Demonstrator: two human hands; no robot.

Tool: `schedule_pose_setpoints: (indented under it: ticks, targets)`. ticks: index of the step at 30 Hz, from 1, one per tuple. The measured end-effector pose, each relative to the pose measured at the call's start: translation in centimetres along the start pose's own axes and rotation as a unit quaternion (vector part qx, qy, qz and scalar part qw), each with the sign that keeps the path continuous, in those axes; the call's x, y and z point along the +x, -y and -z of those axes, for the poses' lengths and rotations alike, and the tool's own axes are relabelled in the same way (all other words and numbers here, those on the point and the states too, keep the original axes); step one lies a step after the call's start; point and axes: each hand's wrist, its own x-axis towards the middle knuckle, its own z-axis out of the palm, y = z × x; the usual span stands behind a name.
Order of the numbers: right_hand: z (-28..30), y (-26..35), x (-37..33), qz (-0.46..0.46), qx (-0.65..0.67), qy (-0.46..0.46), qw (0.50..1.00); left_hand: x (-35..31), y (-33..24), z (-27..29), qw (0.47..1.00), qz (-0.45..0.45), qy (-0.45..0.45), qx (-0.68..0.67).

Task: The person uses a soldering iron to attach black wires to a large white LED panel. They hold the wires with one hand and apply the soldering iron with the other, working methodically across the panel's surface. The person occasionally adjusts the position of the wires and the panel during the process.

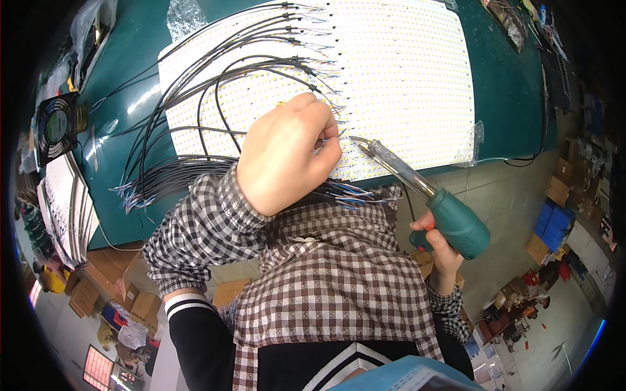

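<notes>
My left hand (287,153) is closed in a pinch over a white LED panel (417,72), at the thin wire ends (343,132) of a black cable (225,132). The hand itself hides the exact grip. My right hand (445,251) grips the green handle of a soldering gun (460,225), forefinger at its red trigger. The gun's tip rests at or just over the panel, close beside my left fingertips; contact is unclear. Farther up the panel, several black cables (244,38) lie with their split wires along a row of contacts.
A thick bundle of black cables (189,166) with bare coloured ends lies along the near edge of the green table (512,98). A small fan (57,127) and a stack of white sheets (68,212) are at the left. Tools (551,39) lie at the far right.
</notes>
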Motion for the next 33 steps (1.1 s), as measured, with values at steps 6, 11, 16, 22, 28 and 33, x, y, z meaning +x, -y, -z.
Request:
schedule_pose_setpoints:
  ticks: [6,11,16,22,28,33]
  targets:
    - [0.0,-0.3,0.0,-0.001,-0.017,0.002,1.000,0.0,0.0,0.0,1.000,0.000,-0.001,-0.002]
    - [0.5,-0.6,0.2,0.022,-0.071,0.029,0.997,0.0,0.0,0.0,1.000,0.001,0.003,-0.002]
    - [-0.2,-0.3,-0.2,0.002,-0.033,-0.013,0.999,0.0,-0.1,0.0,1.000,-0.001,-0.003,0.001]
    - [-1.1,0.9,0.3,-0.007,0.001,-0.036,0.999,0.0,-0.1,0.0,1.000,0.000,0.000,0.000]
    - [-1.0,0.9,0.2,-0.008,0.000,-0.033,0.999,0.0,0.0,0.1,1.000,-0.003,0.002,-0.003]
    - [-0.8,1.1,0.5,0.007,0.014,-0.040,0.999,-0.3,0.2,0.5,0.998,-0.022,0.004,-0.058]
